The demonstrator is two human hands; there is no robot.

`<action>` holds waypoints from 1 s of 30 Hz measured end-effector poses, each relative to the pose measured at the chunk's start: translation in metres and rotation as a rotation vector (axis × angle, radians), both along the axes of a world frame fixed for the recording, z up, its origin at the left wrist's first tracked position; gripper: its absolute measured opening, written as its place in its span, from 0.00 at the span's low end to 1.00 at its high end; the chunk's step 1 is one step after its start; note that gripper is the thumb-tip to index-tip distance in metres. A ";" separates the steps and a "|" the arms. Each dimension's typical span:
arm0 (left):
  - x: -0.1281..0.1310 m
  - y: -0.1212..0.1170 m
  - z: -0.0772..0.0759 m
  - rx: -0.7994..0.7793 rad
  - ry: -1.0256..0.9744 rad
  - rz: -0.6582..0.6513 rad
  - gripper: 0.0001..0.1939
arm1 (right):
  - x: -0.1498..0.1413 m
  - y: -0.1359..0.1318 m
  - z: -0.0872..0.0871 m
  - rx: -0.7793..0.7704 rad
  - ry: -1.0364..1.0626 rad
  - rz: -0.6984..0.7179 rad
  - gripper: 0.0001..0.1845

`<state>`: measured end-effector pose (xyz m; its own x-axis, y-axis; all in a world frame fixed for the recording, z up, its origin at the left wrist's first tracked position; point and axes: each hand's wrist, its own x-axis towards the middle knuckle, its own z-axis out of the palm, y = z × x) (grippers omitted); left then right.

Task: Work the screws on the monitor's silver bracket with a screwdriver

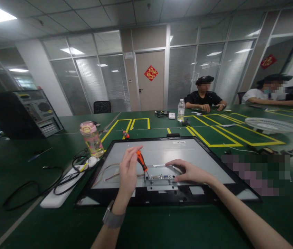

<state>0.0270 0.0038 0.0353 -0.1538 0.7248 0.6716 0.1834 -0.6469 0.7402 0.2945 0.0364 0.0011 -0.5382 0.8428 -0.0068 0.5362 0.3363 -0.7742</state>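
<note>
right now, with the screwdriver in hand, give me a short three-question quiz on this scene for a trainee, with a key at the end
1. What does the left hand hold?
a) a yellow roll of tape
b) an orange-and-black-handled screwdriver
c) a white plastic cup

2. True or false: the clear bottle with a pink lid stands to the left of the flat grey panel with a black frame.

3. Fill in: the right hand is at the ____ end of the silver metal bracket with ports.

Key: 1. b; 2. true; 3. right
</note>
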 end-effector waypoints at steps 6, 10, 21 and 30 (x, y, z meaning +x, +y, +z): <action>0.001 -0.002 0.001 -0.008 -0.002 -0.024 0.10 | 0.001 0.001 -0.002 0.018 0.000 0.006 0.37; 0.000 -0.002 0.000 -0.019 -0.021 -0.077 0.13 | 0.000 0.002 -0.003 0.022 -0.010 0.007 0.36; 0.000 -0.001 -0.001 -0.017 -0.010 -0.026 0.12 | -0.001 -0.001 0.002 0.004 0.004 0.005 0.36; -0.001 -0.002 0.000 -0.007 -0.037 0.002 0.13 | 0.001 0.002 -0.002 0.009 -0.017 0.018 0.37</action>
<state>0.0263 0.0018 0.0357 -0.1800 0.7289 0.6605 0.1569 -0.6416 0.7508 0.2956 0.0385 -0.0010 -0.5533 0.8329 -0.0085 0.5429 0.3528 -0.7621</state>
